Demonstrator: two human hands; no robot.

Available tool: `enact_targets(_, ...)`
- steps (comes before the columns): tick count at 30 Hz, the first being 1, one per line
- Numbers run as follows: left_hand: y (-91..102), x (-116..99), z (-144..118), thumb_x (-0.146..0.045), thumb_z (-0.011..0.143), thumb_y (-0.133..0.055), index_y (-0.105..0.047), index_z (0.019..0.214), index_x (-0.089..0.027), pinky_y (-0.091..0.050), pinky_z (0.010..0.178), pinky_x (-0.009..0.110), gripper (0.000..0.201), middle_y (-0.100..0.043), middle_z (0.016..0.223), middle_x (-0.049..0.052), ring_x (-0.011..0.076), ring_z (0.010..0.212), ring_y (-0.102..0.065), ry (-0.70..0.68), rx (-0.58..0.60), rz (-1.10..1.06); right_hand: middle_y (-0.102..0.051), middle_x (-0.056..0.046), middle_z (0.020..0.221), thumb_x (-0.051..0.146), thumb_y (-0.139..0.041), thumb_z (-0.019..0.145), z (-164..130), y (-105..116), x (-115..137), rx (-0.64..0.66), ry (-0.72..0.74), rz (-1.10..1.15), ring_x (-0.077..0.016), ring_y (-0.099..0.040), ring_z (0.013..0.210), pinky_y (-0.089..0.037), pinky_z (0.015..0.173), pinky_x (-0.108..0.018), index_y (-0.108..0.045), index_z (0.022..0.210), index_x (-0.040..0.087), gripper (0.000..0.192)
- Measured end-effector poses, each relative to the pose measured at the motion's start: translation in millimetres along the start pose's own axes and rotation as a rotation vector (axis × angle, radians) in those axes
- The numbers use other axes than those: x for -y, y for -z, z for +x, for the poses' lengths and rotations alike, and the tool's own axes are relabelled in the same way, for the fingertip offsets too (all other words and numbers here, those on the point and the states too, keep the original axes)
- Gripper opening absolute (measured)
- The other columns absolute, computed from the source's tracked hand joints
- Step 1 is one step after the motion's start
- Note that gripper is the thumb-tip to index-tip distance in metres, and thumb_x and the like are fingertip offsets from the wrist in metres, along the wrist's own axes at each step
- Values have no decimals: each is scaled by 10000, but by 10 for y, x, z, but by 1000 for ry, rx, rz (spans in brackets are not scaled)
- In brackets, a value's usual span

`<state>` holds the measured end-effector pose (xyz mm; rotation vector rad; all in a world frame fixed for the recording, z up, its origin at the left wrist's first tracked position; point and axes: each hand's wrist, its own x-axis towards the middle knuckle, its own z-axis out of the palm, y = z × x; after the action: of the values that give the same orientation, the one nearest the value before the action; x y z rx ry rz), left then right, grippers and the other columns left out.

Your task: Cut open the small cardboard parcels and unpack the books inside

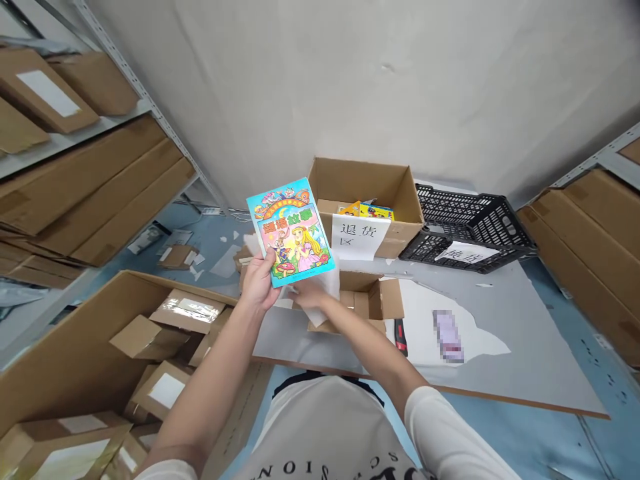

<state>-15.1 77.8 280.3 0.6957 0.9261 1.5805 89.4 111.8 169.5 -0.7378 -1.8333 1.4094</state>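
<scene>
A book point(293, 233) is already out of the small opened parcel point(367, 300) on the bench point(525, 360), left hand point(260, 283) fingers clamped on its lower edge; right hand point(310, 293) grips white wrapping (book not yet placed anywhere).

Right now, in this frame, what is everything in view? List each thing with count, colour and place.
picture book: one, turquoise cartoon cover, held up at centre
white paper: one sheet, under the book, at the right hand
small open box: one, brown, on the grey board
grey board: one, on the blue floor
labelled carton: one, brown, white sign, books inside, by the wall
crate: one, black, white label, right of the carton
cutter: one, red and black, on the board
large carton: one, brown, lower left, full of small parcels
shelves: both sides, flat brown boxes
left hand: holds the book
right hand: on the paper
</scene>
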Motion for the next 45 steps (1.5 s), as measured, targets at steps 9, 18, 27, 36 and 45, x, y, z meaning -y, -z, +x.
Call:
enact_targets(9,254,186,425,-337,780,-662,-604,1048,-154,-549,812,316,330,-708,977,78,190,881,-678,145,56,14,-652,-52,1146,493,-619,745,-374,740,137,-331,-246,771,-217,-612,1050,-458,945,-408,-645,1024,241,378)
enact_targets(18,99,613,518,-428,757,-664,-580,1070,-159,-530,823,378,421,-689,1032,106,217,895,-671,313,253,143,-621,-42,1112,396,-569,850,-369,941,404,-510,-177,423,-209,-588,992,-506,830,-394,-573,1128,198,342)
enact_targets(27,594,1117,153,-439,702,-666,-434,1303,-112,-211,1105,403,723,-339,1442,184,294,1359,-262,85,195,1133,-677,-22,1030,475,-645,745,-1042,1493,375,-686,-178,383,-206,-630,913,-535,747,-352,-542,1182,272,492)
enact_targets(36,862,1543,110,-302,653,-719,-600,1003,-114,-478,810,344,414,-664,1060,175,309,1071,-586,605,40,973,-691,-70,1029,433,-750,633,-2067,1677,137,-1064,-246,408,-210,-677,807,-559,672,-339,-548,1154,249,588)
enact_targets(45,996,1109,265,-241,749,-653,-597,1045,-137,-525,644,250,318,-704,834,72,165,729,-663,511,16,567,-685,-35,1062,396,-738,670,-2247,1577,55,-1062,-246,430,-194,-685,795,-560,709,-357,-584,1082,287,454)
